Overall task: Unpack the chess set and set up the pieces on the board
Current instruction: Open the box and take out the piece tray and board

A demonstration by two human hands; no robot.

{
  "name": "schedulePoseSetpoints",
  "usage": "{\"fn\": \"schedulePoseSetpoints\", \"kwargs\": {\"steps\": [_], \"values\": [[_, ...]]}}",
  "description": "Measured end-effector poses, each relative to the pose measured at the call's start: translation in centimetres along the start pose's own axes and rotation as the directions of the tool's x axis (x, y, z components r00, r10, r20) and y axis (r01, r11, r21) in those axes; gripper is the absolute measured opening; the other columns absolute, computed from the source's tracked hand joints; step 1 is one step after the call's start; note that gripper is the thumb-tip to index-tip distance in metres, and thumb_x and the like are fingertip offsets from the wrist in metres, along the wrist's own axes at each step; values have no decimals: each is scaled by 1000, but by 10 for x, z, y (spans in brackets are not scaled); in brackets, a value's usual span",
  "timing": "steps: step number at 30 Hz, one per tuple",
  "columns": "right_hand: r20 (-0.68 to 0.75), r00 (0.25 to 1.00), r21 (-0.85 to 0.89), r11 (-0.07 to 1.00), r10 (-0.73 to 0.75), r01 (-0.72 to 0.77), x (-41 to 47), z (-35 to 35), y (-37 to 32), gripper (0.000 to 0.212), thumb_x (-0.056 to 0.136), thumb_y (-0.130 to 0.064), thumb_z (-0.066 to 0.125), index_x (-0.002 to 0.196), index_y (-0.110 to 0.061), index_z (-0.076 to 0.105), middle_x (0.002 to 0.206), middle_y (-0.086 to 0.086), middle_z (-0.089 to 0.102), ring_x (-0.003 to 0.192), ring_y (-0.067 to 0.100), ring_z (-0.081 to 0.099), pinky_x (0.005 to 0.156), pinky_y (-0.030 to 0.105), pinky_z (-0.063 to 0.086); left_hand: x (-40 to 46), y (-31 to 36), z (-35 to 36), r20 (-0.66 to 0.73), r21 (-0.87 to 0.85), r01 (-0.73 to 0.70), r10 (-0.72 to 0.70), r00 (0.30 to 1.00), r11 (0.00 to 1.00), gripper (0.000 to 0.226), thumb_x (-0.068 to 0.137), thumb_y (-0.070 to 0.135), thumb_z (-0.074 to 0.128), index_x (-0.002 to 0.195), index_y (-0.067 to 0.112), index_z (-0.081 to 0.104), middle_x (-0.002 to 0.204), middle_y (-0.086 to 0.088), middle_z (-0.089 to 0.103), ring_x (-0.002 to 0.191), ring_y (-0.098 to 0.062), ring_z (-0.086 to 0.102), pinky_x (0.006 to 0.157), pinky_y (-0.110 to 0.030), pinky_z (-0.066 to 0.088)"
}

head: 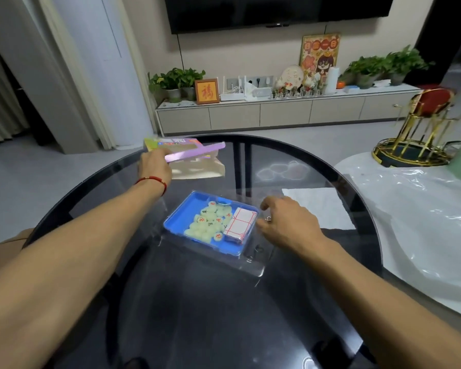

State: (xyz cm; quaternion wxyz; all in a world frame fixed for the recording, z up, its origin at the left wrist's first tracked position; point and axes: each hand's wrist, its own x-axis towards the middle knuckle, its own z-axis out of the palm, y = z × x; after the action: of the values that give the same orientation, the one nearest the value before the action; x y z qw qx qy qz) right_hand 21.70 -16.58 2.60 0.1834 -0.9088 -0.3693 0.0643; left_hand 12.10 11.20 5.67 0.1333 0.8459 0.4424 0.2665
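A blue tray [181,218] lies in the middle of the round dark glass table [224,302], set in a clear plastic shell [253,265]. Several pale round chess pieces [209,222] with red and dark characters fill it, beside a folded paper board [240,223] with red grid lines. My left hand [155,163] holds the empty purple cardboard box [194,161] at the far left of the table, its flap raised. My right hand [288,222] hovers at the tray's right edge, fingers loosely curled, holding nothing that I can see.
A white sheet [322,206] lies on the table behind my right hand. A white table covered in clear plastic film [423,222] stands to the right. A gold wire stool [421,129] and a low TV cabinet [277,113] with plants are beyond.
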Motion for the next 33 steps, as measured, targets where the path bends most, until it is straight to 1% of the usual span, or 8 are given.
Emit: {"fn": "schedulePoseSetpoints", "kwargs": {"steps": [6,10,14,19,23,27,30,33], "values": [[57,986,75,985,-157,153,3,7,-1,34,92,-32,56,123,-19,61,126,8,54,105,31,61,90,38,52,10,28,15,20,44,-47,46,999,998,35,88,-3,53,109,14,74,100,-24,71,99,-47,61,85,-49,53],[98,949,179,944,-299,279,8,5,2,35,93,-32,57,125,-22,62,122,4,56,111,23,58,98,39,49,4,77,35,72,22,-167,165,984,986,32,99,16,49,122,18,71,116,-21,68,110,-45,59,87,-45,48],[-70,985,169,971,-158,168,18,0,26,31,91,-28,54,119,-21,64,122,3,56,110,24,57,95,39,49,8,139,71,178,30,-212,203,963,977,29,100,30,49,113,19,73,108,-17,69,102,-40,61,71,-38,40],[-143,989,71,997,27,-17,34,-8,74,34,92,-27,53,124,-22,63,132,3,57,120,25,51,97,40,45,5,213,125,370,-51,-136,145,918,989,37,92,44,54,117,22,68,115,-11,66,108,-38,59,94,-46,49],[-185,980,61,996,79,-69,41,-15,103,37,91,-25,55,128,-24,62,137,1,55,123,23,51,99,38,43,-10,248,157,470,-139,-138,188,863,981,47,81,47,66,121,22,64,120,-7,66,112,-35,59,96,-45,50],[-113,988,-6,994,105,-107,41,-14,118,43,93,-30,50,136,-31,56,143,-1,51,130,25,47,105,45,42,-21,243,169,391,-257,-212,302,869,943,55,85,20,67,138,16,54,136,-12,57,127,-33,50,104,-37,43],[-50,992,-71,991,114,-117,40,-10,120,40,96,-35,45,134,-33,56,137,0,52,127,27,44,101,47,38,-16,210,170,312,-54,-324,325,893,944,54,85,14,57,137,26,56,140,-10,51,135,-34,41,116,-47,29],[-46,994,-121,987,103,-108,39,-7,114,35,97,-35,43,129,-30,59,132,2,52,125,28,43,101,50,36,-9,183,173,448,137,-314,224,866,940,51,94,31,48,144,42,46,146,-10,42,140,-34,30,117,-63,15]]}}
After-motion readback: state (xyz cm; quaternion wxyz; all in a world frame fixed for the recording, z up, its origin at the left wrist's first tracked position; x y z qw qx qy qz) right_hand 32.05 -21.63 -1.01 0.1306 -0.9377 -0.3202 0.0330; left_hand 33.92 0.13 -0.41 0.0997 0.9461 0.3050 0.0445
